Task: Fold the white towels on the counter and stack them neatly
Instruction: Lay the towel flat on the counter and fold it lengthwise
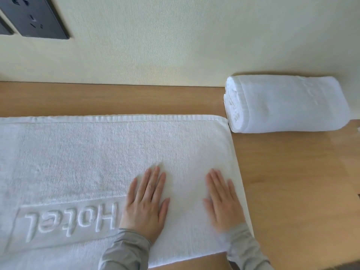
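Observation:
A white towel [93, 152] lies spread flat on the wooden counter [292, 182], with the raised word "Hotel" upside down at its lower left. My left hand [146, 205] rests flat on the towel with straight fingers, near its right end. My right hand [224, 201] lies flat beside it, close to the towel's right edge, slightly blurred. A second white towel [284, 104], folded into a thick bundle, sits at the back right against the wall.
A cream wall [175, 45] rises directly behind the counter, with dark socket plates [33, 16] at the upper left. Bare wood shows to the right of the flat towel and in front of the folded one.

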